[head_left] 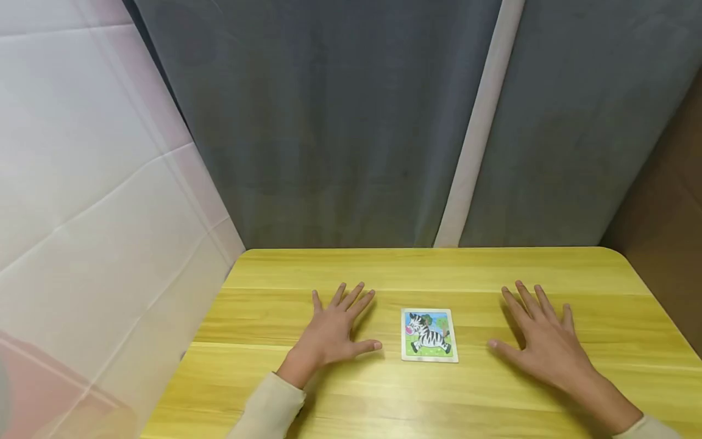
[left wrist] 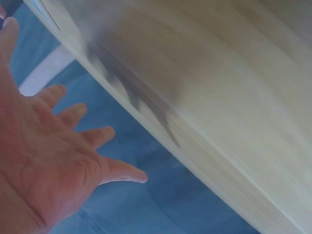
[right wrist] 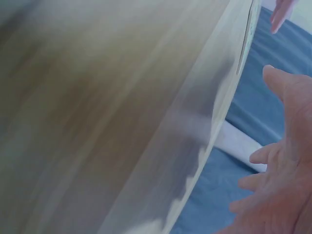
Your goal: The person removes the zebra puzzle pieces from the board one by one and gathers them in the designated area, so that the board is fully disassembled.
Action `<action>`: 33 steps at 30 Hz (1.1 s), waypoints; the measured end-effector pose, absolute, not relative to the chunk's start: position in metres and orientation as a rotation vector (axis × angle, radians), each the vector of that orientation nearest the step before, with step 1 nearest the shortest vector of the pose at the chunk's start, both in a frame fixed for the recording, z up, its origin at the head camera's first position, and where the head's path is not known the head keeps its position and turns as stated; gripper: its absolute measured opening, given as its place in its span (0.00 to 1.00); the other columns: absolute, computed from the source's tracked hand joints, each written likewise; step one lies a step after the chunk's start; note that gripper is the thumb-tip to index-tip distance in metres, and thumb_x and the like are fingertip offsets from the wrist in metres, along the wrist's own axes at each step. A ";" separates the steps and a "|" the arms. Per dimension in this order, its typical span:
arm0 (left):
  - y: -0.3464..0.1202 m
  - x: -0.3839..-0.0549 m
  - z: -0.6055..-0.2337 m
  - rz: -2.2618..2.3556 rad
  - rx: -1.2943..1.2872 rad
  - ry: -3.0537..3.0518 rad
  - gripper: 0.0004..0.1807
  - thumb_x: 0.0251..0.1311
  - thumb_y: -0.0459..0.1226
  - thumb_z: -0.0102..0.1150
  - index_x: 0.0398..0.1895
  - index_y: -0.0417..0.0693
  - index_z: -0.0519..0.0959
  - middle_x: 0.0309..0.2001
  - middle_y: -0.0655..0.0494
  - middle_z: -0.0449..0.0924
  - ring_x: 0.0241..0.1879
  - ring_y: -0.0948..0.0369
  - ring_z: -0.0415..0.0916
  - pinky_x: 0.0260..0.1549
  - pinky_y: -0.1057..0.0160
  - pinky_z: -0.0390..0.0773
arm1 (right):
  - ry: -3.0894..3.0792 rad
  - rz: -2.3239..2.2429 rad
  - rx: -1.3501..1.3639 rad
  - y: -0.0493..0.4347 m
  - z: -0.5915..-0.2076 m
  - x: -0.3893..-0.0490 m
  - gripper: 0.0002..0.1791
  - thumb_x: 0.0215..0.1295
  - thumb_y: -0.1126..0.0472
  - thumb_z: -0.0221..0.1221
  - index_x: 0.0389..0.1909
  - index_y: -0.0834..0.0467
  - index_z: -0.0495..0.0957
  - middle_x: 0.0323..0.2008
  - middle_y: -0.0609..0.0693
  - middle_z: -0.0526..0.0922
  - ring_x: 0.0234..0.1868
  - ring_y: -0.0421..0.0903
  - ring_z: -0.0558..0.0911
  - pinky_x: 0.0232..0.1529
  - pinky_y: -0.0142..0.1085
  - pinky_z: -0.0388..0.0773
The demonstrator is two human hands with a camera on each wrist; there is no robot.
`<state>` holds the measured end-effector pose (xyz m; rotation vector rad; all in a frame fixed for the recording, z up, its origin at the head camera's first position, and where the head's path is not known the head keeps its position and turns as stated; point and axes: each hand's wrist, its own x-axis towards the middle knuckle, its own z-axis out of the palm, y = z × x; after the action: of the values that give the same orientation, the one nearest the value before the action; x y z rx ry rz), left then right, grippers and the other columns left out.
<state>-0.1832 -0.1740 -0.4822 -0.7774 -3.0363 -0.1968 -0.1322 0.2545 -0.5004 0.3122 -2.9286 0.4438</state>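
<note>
On the smooth yellow wood-grained tabletop (head_left: 428, 402), rounded at its far corners, a thin, nearly square picture panel with a pale rim (head_left: 429, 335) lies flat between the two hands, touching neither (its striped black-and-white zebra runs over green beneath blue). The left hand (head_left: 331, 332) hovers above the wood, fingers spread and straight, thumb pointing toward the panel's near side; the right hand (head_left: 548, 344) hovers likewise, fingers fanned, its thumb slightly farther from the panel. Both cuffs are cream cloth. Plain wood surrounds the panel's four straight edges, a broad band of it running to the straight far edge. Beyond that edge hangs a soft dark grey curtain (head_left: 329, 134) with a pale vertical strip (head_left: 479, 128); a creased whitish sheet (head_left: 99, 152) flanks the left side, a brown panel (head_left: 669, 225) the right
</note>
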 end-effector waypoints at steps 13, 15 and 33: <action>-0.137 -0.182 -0.490 -0.118 -0.931 -3.085 0.56 0.58 0.80 0.52 0.86 0.70 0.54 0.86 0.60 0.53 0.85 0.40 0.50 0.67 0.13 0.51 | -2.878 0.536 0.437 0.224 -0.504 -0.139 0.54 0.59 0.27 0.68 0.79 0.52 0.66 0.79 0.60 0.65 0.81 0.69 0.58 0.68 0.84 0.48; -0.134 -0.183 -0.491 -0.129 -0.947 -3.107 0.55 0.59 0.79 0.52 0.86 0.71 0.54 0.86 0.60 0.53 0.85 0.40 0.49 0.67 0.13 0.50 | -2.868 0.544 0.461 0.216 -0.505 -0.141 0.53 0.59 0.28 0.69 0.78 0.53 0.68 0.77 0.59 0.67 0.81 0.69 0.60 0.68 0.83 0.49; -0.124 -0.187 -0.495 -0.169 -0.970 -3.209 0.55 0.59 0.77 0.55 0.86 0.75 0.50 0.87 0.63 0.48 0.87 0.44 0.45 0.74 0.22 0.53 | -2.880 0.613 0.703 0.154 -0.500 -0.161 0.39 0.59 0.42 0.76 0.68 0.55 0.78 0.65 0.53 0.80 0.70 0.59 0.75 0.72 0.69 0.66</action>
<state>-0.1871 -0.1244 -0.4948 -0.9700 -3.2089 -0.1694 -0.1610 0.1542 -0.5001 0.7034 -2.8803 0.6130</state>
